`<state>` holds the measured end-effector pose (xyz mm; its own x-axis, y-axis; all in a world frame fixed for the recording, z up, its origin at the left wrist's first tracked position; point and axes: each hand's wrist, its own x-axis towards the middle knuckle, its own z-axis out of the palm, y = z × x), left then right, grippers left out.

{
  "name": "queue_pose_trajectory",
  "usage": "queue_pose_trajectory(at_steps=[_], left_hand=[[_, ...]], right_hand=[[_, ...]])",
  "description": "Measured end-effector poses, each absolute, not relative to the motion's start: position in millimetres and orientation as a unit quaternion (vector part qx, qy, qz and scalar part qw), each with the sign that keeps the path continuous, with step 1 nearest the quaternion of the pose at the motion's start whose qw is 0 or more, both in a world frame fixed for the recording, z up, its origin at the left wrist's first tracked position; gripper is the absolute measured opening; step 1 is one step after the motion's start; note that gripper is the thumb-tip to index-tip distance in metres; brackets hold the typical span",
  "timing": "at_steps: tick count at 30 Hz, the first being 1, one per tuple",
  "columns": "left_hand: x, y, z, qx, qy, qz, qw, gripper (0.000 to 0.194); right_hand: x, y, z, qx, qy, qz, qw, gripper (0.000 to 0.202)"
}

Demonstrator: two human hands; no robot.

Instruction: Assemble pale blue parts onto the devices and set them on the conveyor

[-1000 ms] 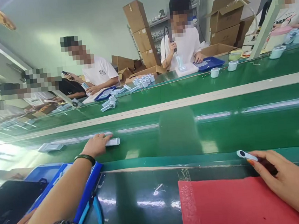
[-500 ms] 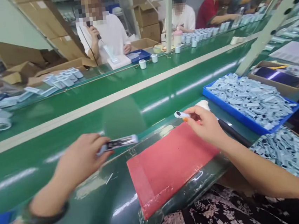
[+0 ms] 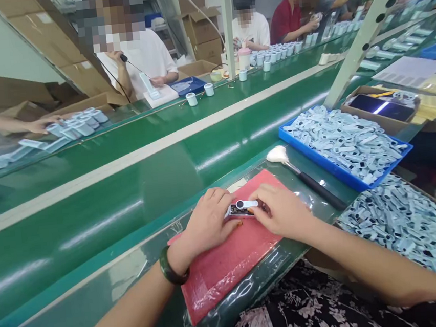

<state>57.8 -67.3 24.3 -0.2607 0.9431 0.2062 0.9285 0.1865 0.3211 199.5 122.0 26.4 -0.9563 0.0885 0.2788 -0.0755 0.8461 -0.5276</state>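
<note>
Pressing together over the red mat (image 3: 228, 265) at the worktop's near edge, the left hand (image 3: 210, 221) curls around a slim part with a dark circuit face (image 3: 238, 211), while the right hand (image 3: 282, 209) pinches a pale blue cover piece (image 3: 247, 204) against its top. Just beyond the mat lies a brush (image 3: 304, 176), touching the worktop, and beside it a blue tray (image 3: 352, 176) heaped with pale blue pieces. Farther off runs the green conveyor belt (image 3: 128, 187), with other people seated along its far edge.
</note>
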Motion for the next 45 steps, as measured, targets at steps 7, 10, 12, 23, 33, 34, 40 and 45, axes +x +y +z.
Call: queue_pose_trajectory(at_steps=[7,10,12,23,33,34,40,45], left_hand=[[59.3,-67.6,26.8,0.584,0.747,0.309,0.08,0.019],[60.0,-66.0,26.1,0.568,0.756,0.315,0.083,0.015],[61.3,-65.4,26.1,0.562,0.761,0.313,0.078,0.013],[91.1,-85.6,27.2,0.603,0.759,0.246,-0.004,0.017],[95.4,-80.0,27.1,0.591,0.771,0.238,0.001,0.019],[95.8,-80.8,27.8,0.585,0.777,0.234,0.011,0.021],[104.2,-79.5,28.9,0.512,0.821,0.25,0.045,0.026],[105.9,-75.8,31.9,0.48,0.842,0.237,0.069,0.023]], right_hand=[[191.8,109.2,18.1,0.025,-0.963,0.224,0.149,0.013],[192.5,114.0,17.4,0.016,-0.944,0.3,0.14,0.014],[192.3,115.4,13.8,-0.003,-0.917,0.371,0.144,0.014],[209.3,110.0,7.6,-0.017,-0.9,0.434,0.026,0.043],[208.4,106.0,-6.0,0.003,-0.912,0.406,0.053,0.033],[209.4,107.0,-7.1,0.012,-0.91,0.41,0.052,0.035],[209.3,108.7,-6.1,0.023,-0.916,0.398,0.049,0.031],[208.7,108.5,-4.9,0.027,-0.925,0.377,0.044,0.032]])
